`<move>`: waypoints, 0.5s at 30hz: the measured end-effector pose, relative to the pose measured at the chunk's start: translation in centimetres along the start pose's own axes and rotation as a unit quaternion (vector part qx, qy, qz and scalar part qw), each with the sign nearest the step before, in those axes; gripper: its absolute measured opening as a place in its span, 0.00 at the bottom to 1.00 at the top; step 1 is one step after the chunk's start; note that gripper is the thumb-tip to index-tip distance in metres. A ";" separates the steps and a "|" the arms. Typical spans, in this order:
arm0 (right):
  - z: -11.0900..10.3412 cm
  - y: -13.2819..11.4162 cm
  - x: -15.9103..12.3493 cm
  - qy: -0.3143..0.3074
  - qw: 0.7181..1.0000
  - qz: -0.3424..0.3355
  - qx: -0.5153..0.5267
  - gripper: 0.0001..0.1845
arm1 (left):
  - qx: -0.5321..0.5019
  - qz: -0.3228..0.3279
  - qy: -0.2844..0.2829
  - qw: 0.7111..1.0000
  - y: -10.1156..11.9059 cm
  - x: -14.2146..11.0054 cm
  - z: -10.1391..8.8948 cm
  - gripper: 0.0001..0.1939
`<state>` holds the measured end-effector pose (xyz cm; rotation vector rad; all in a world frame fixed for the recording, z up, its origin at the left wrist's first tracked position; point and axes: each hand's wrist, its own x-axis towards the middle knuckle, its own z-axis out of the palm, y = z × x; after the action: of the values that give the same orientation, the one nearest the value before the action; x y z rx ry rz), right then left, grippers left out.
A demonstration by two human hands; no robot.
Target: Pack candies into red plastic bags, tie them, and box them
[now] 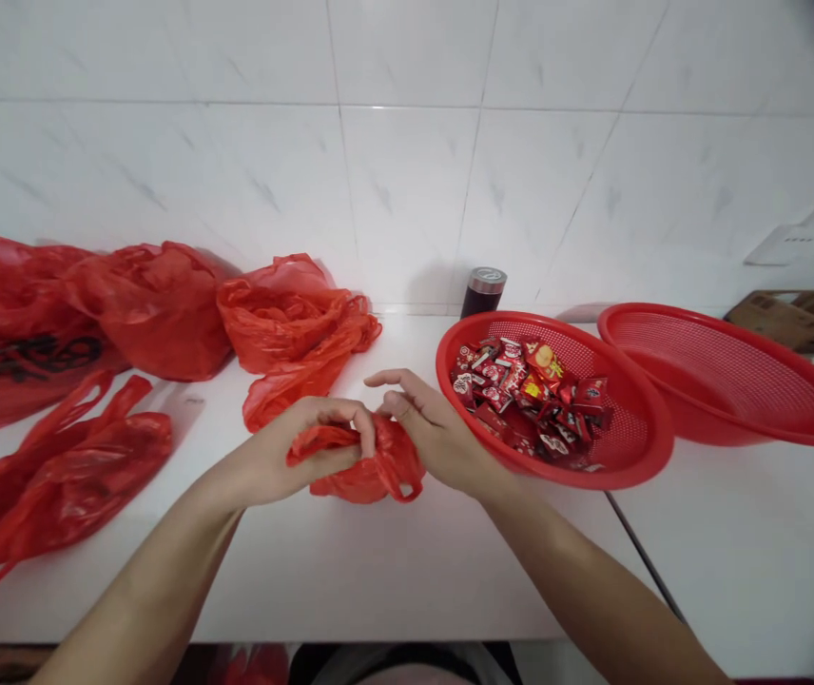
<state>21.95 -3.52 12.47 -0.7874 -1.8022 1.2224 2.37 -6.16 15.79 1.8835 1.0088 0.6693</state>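
Two bare hands worked a red plastic bag (371,471) above a white counter (393,590): left hand (300,447) curled, pinching gathered plastic; right hand (436,428) loosely spread against the bag's side. Candy packets (528,400) lay in a red mesh basket (635,457) just beside the right hand; crumpled red bags (293,323) lay farther along.

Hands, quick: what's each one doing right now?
Left hand: closed, holding a red plastic bag.
Right hand: partly open, touching the same bag.
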 end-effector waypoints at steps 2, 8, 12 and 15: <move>0.8 0.8 0.0 -0.003 0.998 0.049 0.029 0.15 | 0.044 0.036 0.080 0.995 -0.7 0.1 1.0 0.05; 1.9 1.9 -0.7 -0.084 0.982 0.095 0.142 0.12 | 0.128 0.115 0.316 0.933 -3.0 0.2 4.1 0.06; 1.3 2.0 -0.8 0.044 0.999 -0.010 0.010 0.07 | 0.147 0.100 0.306 0.935 -3.1 -1.0 4.7 0.13; 1.4 1.7 -1.4 0.146 0.977 -0.121 -0.094 0.07 | 0.122 0.062 0.254 0.957 -3.1 -2.0 4.7 0.16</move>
<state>21.50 -4.68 10.24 -0.7825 -1.7251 0.7445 3.69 -8.98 10.73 2.0492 1.3513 1.1904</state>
